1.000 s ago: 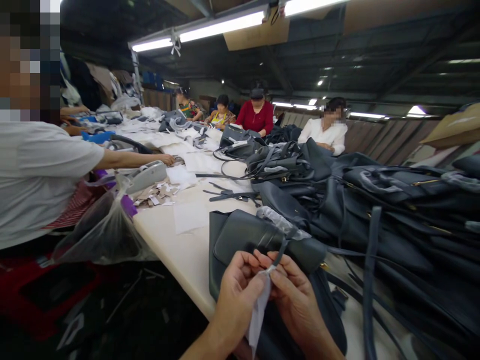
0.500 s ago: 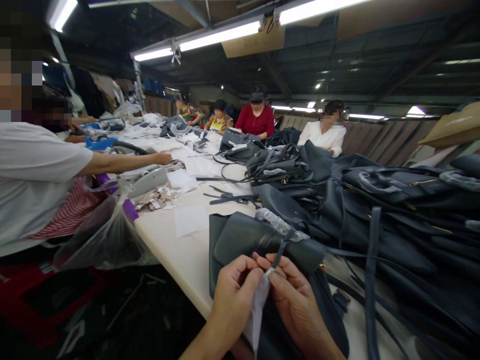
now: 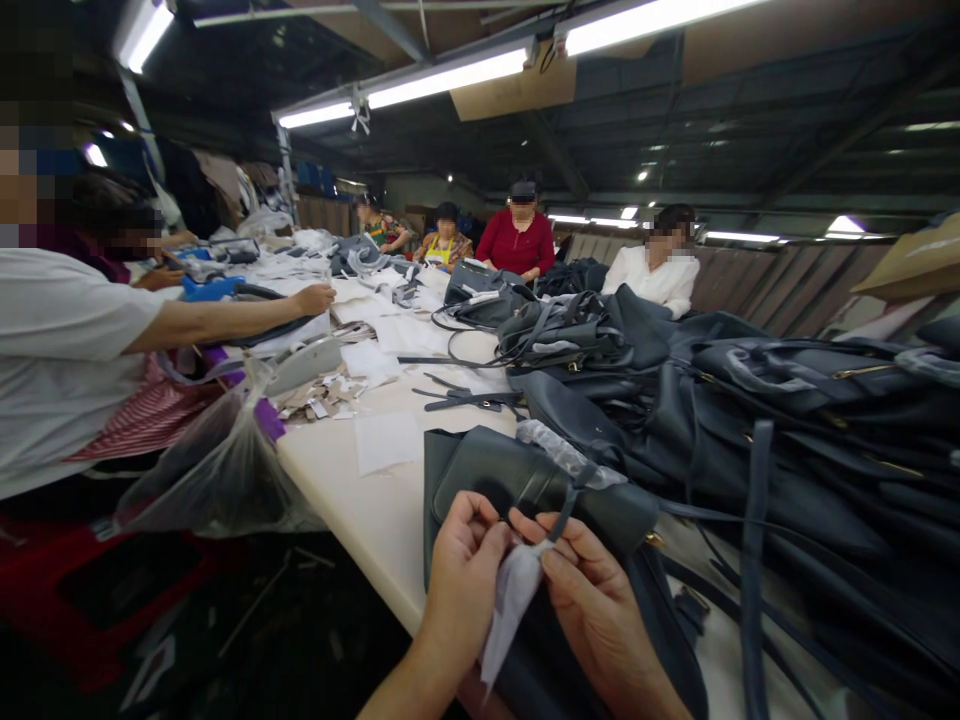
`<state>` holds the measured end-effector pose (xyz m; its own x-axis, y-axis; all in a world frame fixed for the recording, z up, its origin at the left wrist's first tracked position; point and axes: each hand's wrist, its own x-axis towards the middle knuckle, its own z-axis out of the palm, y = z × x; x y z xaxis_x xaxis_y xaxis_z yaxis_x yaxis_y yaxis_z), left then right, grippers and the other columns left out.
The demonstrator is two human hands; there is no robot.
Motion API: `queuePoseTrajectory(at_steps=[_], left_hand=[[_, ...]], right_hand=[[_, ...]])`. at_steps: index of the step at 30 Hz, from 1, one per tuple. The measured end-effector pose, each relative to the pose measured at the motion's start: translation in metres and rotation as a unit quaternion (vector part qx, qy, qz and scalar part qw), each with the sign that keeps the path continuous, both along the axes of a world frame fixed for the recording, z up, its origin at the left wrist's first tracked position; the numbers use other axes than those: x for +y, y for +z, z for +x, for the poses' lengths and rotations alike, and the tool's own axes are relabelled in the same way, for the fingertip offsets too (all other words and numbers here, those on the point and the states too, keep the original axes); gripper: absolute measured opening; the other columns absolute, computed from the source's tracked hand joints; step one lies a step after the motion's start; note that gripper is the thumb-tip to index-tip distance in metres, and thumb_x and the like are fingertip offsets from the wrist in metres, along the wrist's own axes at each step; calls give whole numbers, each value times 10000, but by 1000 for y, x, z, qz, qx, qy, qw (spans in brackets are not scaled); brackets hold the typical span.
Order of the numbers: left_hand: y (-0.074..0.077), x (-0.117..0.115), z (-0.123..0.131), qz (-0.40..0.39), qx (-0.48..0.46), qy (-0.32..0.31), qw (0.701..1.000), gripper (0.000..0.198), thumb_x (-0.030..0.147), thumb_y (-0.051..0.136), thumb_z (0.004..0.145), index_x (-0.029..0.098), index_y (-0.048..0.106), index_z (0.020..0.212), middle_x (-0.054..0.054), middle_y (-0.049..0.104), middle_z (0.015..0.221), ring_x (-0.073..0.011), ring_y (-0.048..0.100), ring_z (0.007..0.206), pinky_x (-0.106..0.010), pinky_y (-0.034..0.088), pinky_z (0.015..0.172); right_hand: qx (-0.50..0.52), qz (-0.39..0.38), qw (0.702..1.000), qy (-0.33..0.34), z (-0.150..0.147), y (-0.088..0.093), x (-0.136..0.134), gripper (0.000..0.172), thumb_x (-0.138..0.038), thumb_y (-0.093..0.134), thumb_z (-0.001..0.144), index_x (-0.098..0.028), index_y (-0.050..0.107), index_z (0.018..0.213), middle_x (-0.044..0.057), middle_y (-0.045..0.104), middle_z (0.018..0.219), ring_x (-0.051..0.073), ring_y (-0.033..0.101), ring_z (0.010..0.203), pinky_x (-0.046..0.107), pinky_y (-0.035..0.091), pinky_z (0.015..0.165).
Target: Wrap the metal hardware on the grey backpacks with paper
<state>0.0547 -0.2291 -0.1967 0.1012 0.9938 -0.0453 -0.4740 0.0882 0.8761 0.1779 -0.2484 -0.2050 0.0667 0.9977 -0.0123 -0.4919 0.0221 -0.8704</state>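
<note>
While tube lights (image 3: 450,78) overhang one pale table (image 3: 330,465), four people (image 3: 517,240) beyond, left hand (image 3: 466,565) finger-pinches one tissue (image 3: 513,598); right hand (image 3: 596,590), one strap (image 3: 564,515).

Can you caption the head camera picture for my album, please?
Two bare hands pinch white wrapping at a dark strap, over a dark bag.

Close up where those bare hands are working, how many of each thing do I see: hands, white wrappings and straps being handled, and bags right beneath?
Bare hands: 2, left hand and right hand
White wrapping: 1
Dark strap: 1
Dark bag: 1
Total: 5
</note>
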Motion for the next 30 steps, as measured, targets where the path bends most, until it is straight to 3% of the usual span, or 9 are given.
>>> queuePoseTrajectory(at_steps=[3,7,10,14,17,20,26,30], left_hand=[[0,-5,-5,96,81,52,991,116,259,552,867,190,522,779,-3,612,762,-104,553,640,-206,436,617],[5,-13,-12,240,215,117,939,191,202,480,891,186,649,804,-72,595,994,-171,609,875,-264,483,752],[9,-16,-13,275,258,94,921,157,181,540,849,186,694,876,-91,584,1042,-193,612,925,-262,499,744],[7,-15,-10,230,248,50,940,76,202,627,796,170,697,797,-70,621,928,-183,606,845,-262,478,740],[3,-12,-6,111,168,-18,979,114,254,642,765,157,642,705,-19,603,705,-140,543,655,-241,429,631],[0,-9,-4,24,83,-75,993,141,263,669,699,152,587,669,19,557,600,-102,463,558,-219,377,569],[-7,-4,-7,13,-1,-51,999,301,237,763,618,181,549,821,49,575,614,-102,496,578,-207,375,583],[-11,-3,-11,20,33,-109,993,231,269,754,631,150,558,666,39,535,596,-79,440,552,-202,324,548]], right_hand=[[10,-2,1000,-1,0,0,1,332,-392,863,644,-268,753,932,69,772,1038,262,664,1088,452,402,1062],[12,1,1000,1,0,0,0,318,-384,862,651,-275,755,930,57,775,1026,253,671,1080,438,415,1057],[14,0,1000,2,1,-1,-1,319,-378,860,655,-280,755,940,55,777,1019,252,687,1049,438,437,1040],[18,-1,1000,1,2,-2,-1,313,-367,871,641,-287,759,922,52,777,1023,245,687,1053,434,428,1053],[13,2,1000,8,1,-2,-1,313,-382,870,639,-285,762,917,57,776,1029,251,679,1072,452,397,1077],[4,3,1000,10,0,-4,-1,316,-393,859,654,-291,761,937,61,774,1039,256,678,1073,468,391,1080],[3,11,1000,3,3,-10,1,300,-365,845,678,-293,759,956,67,768,1064,276,671,1090,487,422,1059],[-39,22,999,-12,-1,-11,4,337,-398,812,716,-300,751,1032,67,707,1219,277,610,1192,462,402,1086]])
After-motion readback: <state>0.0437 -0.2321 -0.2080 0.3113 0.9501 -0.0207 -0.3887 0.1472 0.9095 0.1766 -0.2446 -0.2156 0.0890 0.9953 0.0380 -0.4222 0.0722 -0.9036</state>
